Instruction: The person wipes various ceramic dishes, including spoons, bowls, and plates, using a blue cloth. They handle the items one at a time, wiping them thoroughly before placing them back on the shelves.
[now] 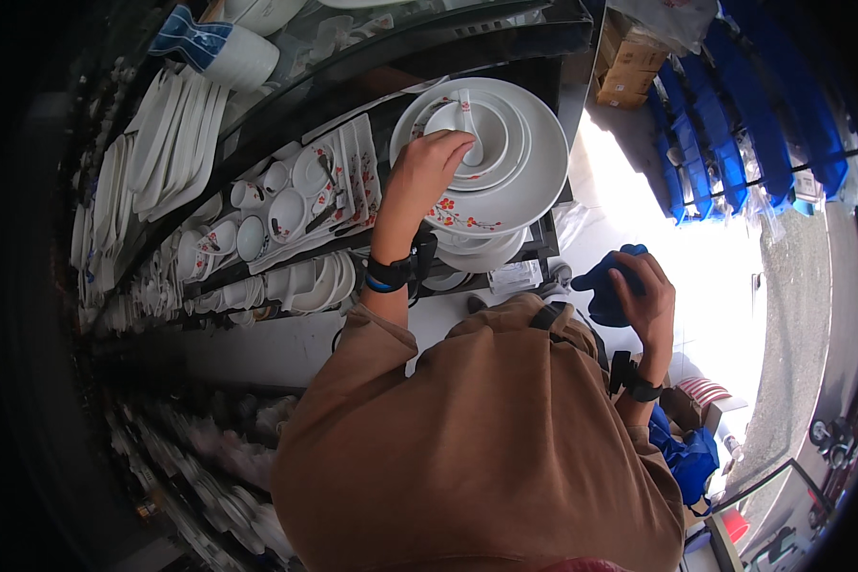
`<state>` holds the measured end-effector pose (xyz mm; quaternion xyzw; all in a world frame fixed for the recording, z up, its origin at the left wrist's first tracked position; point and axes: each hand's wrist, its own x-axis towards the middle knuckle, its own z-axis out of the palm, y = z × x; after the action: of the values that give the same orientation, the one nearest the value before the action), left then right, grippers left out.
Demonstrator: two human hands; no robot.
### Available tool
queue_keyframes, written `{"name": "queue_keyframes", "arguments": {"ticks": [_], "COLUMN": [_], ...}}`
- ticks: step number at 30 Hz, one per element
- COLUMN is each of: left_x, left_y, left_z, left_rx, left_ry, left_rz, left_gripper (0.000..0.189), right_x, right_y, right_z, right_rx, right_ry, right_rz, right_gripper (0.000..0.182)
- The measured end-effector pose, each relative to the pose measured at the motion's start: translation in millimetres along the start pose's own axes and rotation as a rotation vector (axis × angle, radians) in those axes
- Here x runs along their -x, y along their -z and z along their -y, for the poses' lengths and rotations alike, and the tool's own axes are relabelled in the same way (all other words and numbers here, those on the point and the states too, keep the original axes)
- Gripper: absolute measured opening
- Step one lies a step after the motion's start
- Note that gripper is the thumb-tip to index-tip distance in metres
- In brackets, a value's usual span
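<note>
My left hand [432, 161], with a black strap at its wrist, reaches over a nested stack of white crockery. Its fingertips lie beside a white ceramic spoon [475, 152] in a small bowl [497, 136]. Whether the fingers grip the spoon or the bowl's rim cannot be made out. Under the bowl are smaller plates and a large white plate [536, 189] with a red blossom pattern. On the right, my right hand [647, 289] holds a bunched dark blue cloth [609, 300], away from the shelf.
Patterned dishes and small bowls [286, 214] crowd the shelf at left, with upright white plates [175, 150] beyond. More bowls [322, 282] stand on a lower shelf. Blue storage bins [722, 143] and cardboard boxes [625, 71] stand at upper right. A blue bag [690, 457] lies at lower right.
</note>
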<state>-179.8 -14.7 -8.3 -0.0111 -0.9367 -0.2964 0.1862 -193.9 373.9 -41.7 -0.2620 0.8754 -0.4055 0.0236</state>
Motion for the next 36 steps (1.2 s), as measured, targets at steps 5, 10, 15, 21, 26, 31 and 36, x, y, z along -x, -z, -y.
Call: {"name": "queue_keyframes", "arguments": {"ticks": [5,10,15,21,26,31,36], "left_x": [44,101,154,165,171,168,162], "left_y": [22,42,48,49,47,56,63], "left_z": [28,82,120,128,144,139,132], "left_rx": [-0.162,-0.429,-0.451,-0.193,-0.038,-0.138,-0.236], "left_ry": [0.105,0.340,0.505,0.636,0.573,0.454,0.408], "left_rz": [-0.347,-0.481,-0.437,-0.383,-0.483,-0.484,-0.555], "left_gripper": [0.020,0.029,0.037,0.034,0.028,0.022,0.014], "right_x": [-4,-8,-14,-10,-6,1,7], "right_y": [-9,-22,-35,-46,-53,-57,-58], "right_z": [13,21,36,48,57,61,66], "right_rx": [-0.039,-0.019,-0.007,-0.020,-0.026,-0.027,-0.053], "right_ry": [0.022,0.037,0.061,0.095,0.124,0.129,0.086], "right_rz": [0.054,0.091,0.134,0.150,0.155,0.145,0.152], "right_gripper": [0.022,0.022,0.022,0.023,0.023,0.024,0.023]}}
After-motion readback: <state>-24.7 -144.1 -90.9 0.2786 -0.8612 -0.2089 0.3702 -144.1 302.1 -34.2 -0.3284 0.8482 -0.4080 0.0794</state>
